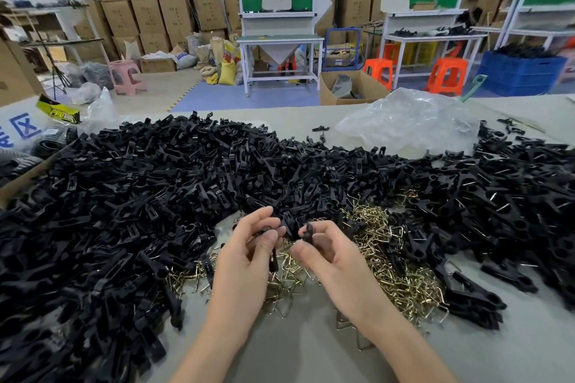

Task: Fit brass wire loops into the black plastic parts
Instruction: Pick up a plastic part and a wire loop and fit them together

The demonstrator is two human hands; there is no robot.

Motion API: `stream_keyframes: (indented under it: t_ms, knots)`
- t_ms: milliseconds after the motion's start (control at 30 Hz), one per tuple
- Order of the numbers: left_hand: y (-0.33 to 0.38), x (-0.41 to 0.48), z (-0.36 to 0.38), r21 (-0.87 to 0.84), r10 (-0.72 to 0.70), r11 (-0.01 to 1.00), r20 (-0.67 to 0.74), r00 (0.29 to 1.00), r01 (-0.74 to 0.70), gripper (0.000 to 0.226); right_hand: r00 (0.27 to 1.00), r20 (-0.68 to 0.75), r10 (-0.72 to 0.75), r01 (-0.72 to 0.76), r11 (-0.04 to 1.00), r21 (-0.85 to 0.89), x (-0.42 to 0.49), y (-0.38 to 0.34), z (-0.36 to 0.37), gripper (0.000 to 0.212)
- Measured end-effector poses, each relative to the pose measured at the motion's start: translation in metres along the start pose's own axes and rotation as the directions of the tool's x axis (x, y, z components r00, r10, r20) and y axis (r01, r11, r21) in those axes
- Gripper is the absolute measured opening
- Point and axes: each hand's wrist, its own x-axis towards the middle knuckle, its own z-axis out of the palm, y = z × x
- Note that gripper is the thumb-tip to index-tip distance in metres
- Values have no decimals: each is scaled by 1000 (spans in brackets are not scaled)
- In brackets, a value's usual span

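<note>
My left hand [249, 255] grips a black plastic part [273, 258] whose lower end hangs below the fingers. My right hand [326, 250] pinches another black plastic part [308, 232] between thumb and fingers, a short gap from the left one. Both hands hover above a heap of brass wire loops [401, 277] on the table. A huge pile of black plastic parts [140, 196] spreads left, behind and right of the hands. Whether a loop sits in either held part is hidden by the fingers.
A crumpled clear plastic bag [407, 121] lies at the table's back right. A cardboard box edge [28, 177] and a printed sack [21, 127] sit at the left. Bare grey table [311, 351] lies between my forearms. Stools, benches and cartons stand beyond.
</note>
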Motion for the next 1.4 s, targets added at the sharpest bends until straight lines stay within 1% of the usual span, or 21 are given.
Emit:
stream_keyframes:
  t_ms: [100,167,267,300,467,567,633,667,733,767,800,900,967,1033,1100,1167,1233,1300,1367,1400]
  knots:
    - [7,-3,5,-84,-30,996,-57,998,25,36,996,86,19,-21,999,24,-1,1,7,11]
    - [11,-6,10,-103,-30,994,-80,996,22,36,995,100,27,-36,995,91,0,2,11,13]
    - [15,-12,14,-117,-31,993,-70,997,23,37,992,114,53,-77,973,216,1,1,12,17]
    - [16,-13,15,-113,-26,993,-67,997,18,38,991,117,59,-85,970,228,1,1,12,16]
    - [14,-11,12,-28,39,999,-106,994,-42,42,991,114,75,-86,992,95,1,-2,7,11]
    - [10,-6,6,-12,14,1000,-180,984,-17,38,986,135,96,-105,993,55,-1,-4,4,11]
    - [6,-2,0,65,4,998,-197,980,9,33,988,120,96,-106,991,78,-2,-6,2,13]
    - [6,-2,-2,158,28,987,-184,983,1,31,990,101,95,-106,989,101,-1,-7,1,14]
    - [8,-5,-4,359,150,928,-124,981,-97,28,995,49,91,-98,984,151,0,-9,0,18]
    - [9,-7,-3,403,192,905,-99,976,-137,25,996,23,88,-90,982,167,1,-10,0,19]
    - [11,-9,-1,388,178,912,-85,980,-132,21,997,0,82,-81,981,174,1,-10,0,19]
    - [17,-12,7,152,2,988,-24,1000,2,13,998,-35,52,-46,987,151,1,-8,0,15]
    - [19,-12,8,67,-60,996,10,998,59,11,999,-43,26,-19,990,140,0,-9,0,16]
    - [20,-9,6,33,-89,996,55,994,87,8,999,-37,11,-6,990,140,0,-9,0,18]
    - [17,-7,4,32,-102,994,65,993,100,7,1000,-14,14,-12,988,156,-1,-9,0,16]
    - [14,-6,3,35,-117,993,43,992,116,10,999,-10,38,-35,981,192,0,-10,1,30]
    - [14,-5,3,-25,-145,989,17,989,145,14,997,-31,67,-57,967,249,2,-11,2,38]
    - [13,-4,2,-68,-169,983,1,986,169,20,995,-56,87,-67,952,297,3,-12,2,35]
    - [13,-2,1,-80,-182,980,2,983,181,23,991,-82,110,-75,936,345,5,-12,2,21]
    - [13,-2,1,-77,-178,981,7,984,178,23,988,-89,126,-84,924,372,5,-11,1,18]
